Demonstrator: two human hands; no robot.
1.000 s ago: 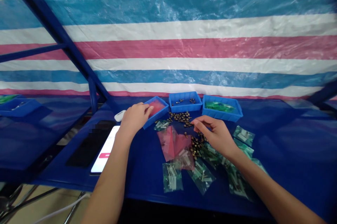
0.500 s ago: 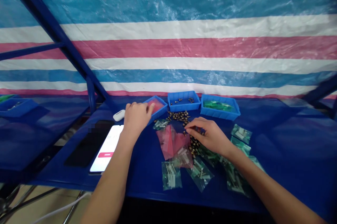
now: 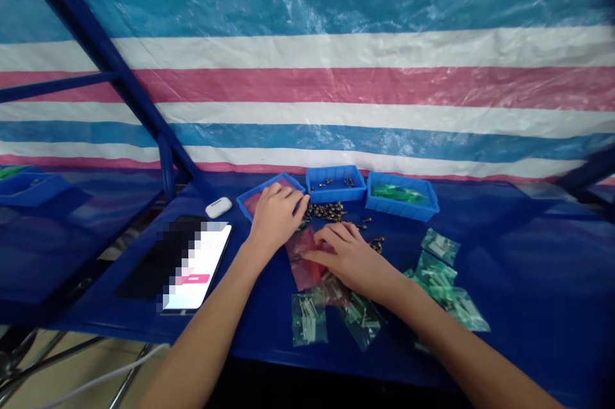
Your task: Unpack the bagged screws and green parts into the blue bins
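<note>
My left hand is at the front right of the left blue bin, which holds pink bags; its fingers are bent and apart, with nothing visible in them. Over the pink bags on the table, my right hand has thumb and fingers apart, and no held thing shows. Small brass-coloured screws lie in a pile between the hands and the middle bin. Clear bags with white pieces lie nearer the front edge.
A right blue bin holds green bags. Green-tinted bags lie beside my right forearm. A phone, a white case and a black flat object are on the left. Striped sheeting hangs behind the table.
My left hand has moved right, from the left bin's left side to its front right. My right hand has shifted left and nearer, from the screws to over the pink bags.
</note>
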